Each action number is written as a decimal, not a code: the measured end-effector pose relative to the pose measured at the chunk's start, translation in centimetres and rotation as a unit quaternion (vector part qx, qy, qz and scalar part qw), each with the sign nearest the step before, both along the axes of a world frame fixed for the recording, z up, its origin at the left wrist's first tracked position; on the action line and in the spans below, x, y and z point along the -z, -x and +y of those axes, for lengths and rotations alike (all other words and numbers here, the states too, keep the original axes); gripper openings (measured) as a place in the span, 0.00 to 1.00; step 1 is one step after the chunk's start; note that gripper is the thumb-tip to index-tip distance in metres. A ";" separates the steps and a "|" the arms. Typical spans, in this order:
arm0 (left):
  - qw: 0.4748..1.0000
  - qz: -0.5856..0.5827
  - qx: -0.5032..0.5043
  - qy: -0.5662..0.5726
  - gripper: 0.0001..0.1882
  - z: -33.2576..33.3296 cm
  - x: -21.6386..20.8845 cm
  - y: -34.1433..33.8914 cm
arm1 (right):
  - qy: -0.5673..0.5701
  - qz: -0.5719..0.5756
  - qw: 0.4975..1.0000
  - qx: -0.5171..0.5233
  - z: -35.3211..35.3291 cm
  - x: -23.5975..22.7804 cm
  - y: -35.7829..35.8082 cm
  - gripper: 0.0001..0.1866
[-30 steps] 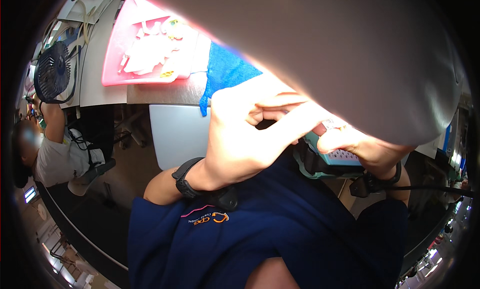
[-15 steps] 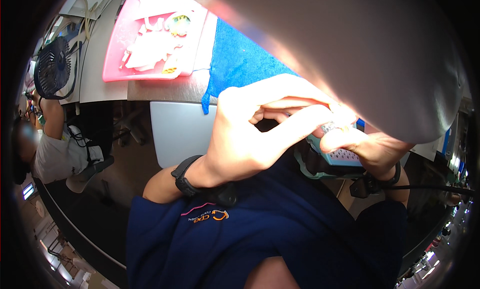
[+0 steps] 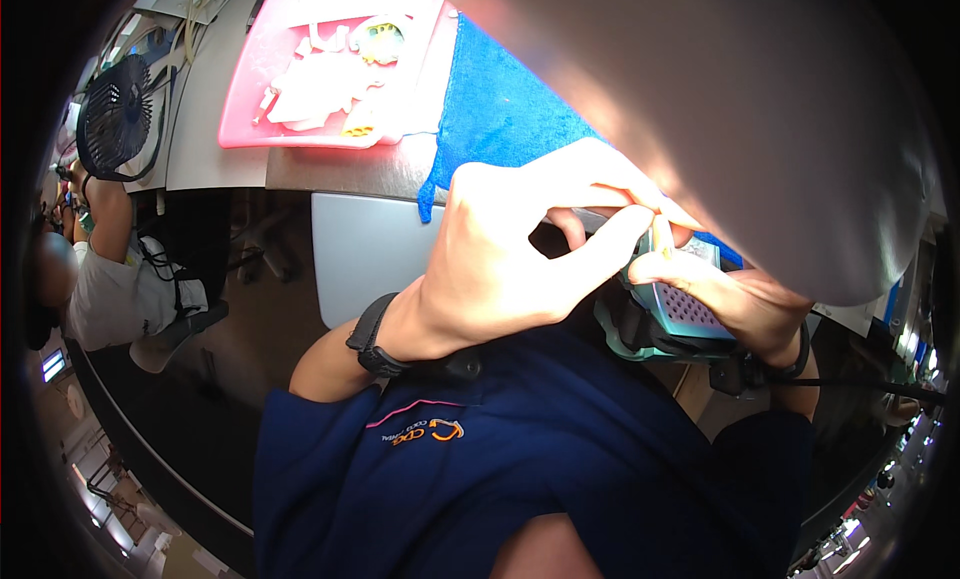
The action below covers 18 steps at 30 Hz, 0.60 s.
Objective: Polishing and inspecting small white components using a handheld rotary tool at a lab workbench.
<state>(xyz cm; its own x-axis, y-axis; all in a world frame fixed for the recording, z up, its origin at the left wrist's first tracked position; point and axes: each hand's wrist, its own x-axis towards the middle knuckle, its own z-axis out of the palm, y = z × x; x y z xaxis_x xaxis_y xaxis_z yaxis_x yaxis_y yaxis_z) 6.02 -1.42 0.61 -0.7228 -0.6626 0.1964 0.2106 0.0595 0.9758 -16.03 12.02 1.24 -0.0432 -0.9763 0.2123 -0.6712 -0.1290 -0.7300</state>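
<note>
My left hand (image 3: 510, 254), with a black band on its wrist, reaches across the middle with thumb and fingers pinched together. Its fingertips meet those of my right hand (image 3: 735, 294), which is also closed in a pinch. Between them is a small, pale yellowish piece (image 3: 662, 235); its kind is too small to make out, and glare washes over it. Just below the fingers sits a teal box-shaped device (image 3: 690, 309) with a side full of round holes. A large grey smooth hood (image 3: 740, 109) hides part of the right hand and the area behind it.
A pink tray (image 3: 238, 119) with white pieces and a green-yellow item stands at upper left. Beside it, a blue towel (image 3: 500, 104) lies on the bench. A pale grey panel (image 3: 365, 259) is below its edge. A black fan (image 3: 118, 119) and a seated co-worker (image 3: 125, 299) are farther left.
The view has shifted slightly, moving the tray and towel rightward. My fingertips have turned a little; a silvery glint showed between them earlier, and now a yellowish piece shows there.
</note>
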 end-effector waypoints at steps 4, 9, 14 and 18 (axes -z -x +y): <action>1.000 0.001 0.001 -0.003 0.06 -0.1 0.0 0.0 | 0.007 0.001 1.000 -0.001 -0.1 0.0 -0.1 0.20; 1.000 0.002 0.002 -0.004 0.06 -0.2 0.0 0.0 | 0.042 0.005 0.999 -0.008 -0.4 0.6 -0.4 0.21; 1.000 0.001 0.001 -0.002 0.06 -0.2 0.0 0.0 | 0.038 -0.019 0.999 0.005 -0.1 0.9 0.0 0.17; 1.000 -0.001 0.002 0.002 0.06 -0.2 -0.1 0.0 | -0.100 -0.085 0.989 0.073 0.6 0.1 0.7 0.17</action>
<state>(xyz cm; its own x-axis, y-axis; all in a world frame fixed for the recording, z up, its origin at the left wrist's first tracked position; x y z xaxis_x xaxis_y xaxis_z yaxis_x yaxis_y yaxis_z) 5.97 -1.62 0.67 -0.7263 -0.6583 0.1975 0.2086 0.0627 0.9760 -16.69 12.64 1.17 -0.2044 -0.9789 -0.0065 -0.5380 0.1178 -0.8347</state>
